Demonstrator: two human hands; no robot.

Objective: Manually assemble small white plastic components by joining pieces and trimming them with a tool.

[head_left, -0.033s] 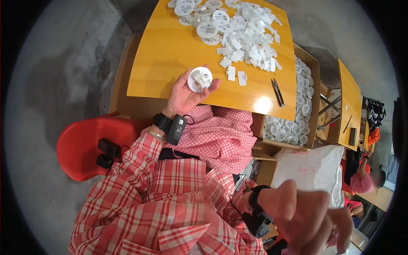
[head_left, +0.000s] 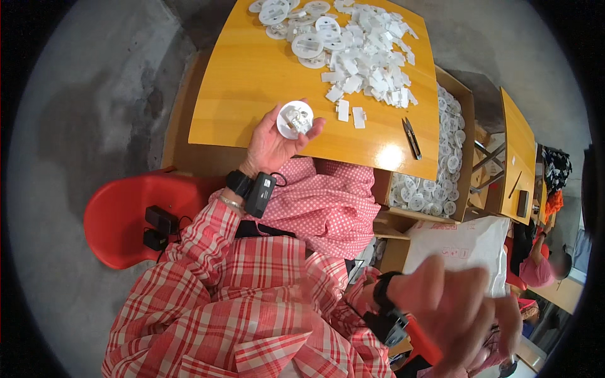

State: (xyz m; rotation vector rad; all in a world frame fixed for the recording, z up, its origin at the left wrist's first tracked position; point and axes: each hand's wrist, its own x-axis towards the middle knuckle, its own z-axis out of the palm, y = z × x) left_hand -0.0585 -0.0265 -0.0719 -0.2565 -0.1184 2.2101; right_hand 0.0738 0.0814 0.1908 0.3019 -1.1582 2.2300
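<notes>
And the change is on my right side: my right hand (head_left: 457, 309), out over the lower right and badly blurred, has shifted a little, and a red patch (head_left: 422, 340) now shows beside it where there was hardly any before. I can't tell what that red thing is. The fingers over there are loosely bent and apart, with nothing visible in them.

Over to the left, much steadier! My left hand (head_left: 273, 140) is palm up at the near edge of the table (head_left: 252, 82), its fingers curled around a white disc (head_left: 285, 128). The disc has slipped only slightly leftward and down in view, with small pale fittings (head_left: 297, 118) still bunched at its middle. So, by my reading, the work on it hasn't advanced between these two looks; only the free hand is really in play.

Beyond, the heap of white plates (head_left: 372, 57) sits unchanged, two rectangular plates (head_left: 358, 118) apart from it on the near side, and the dark snips (head_left: 411, 138) lie untouched to the right.
</notes>
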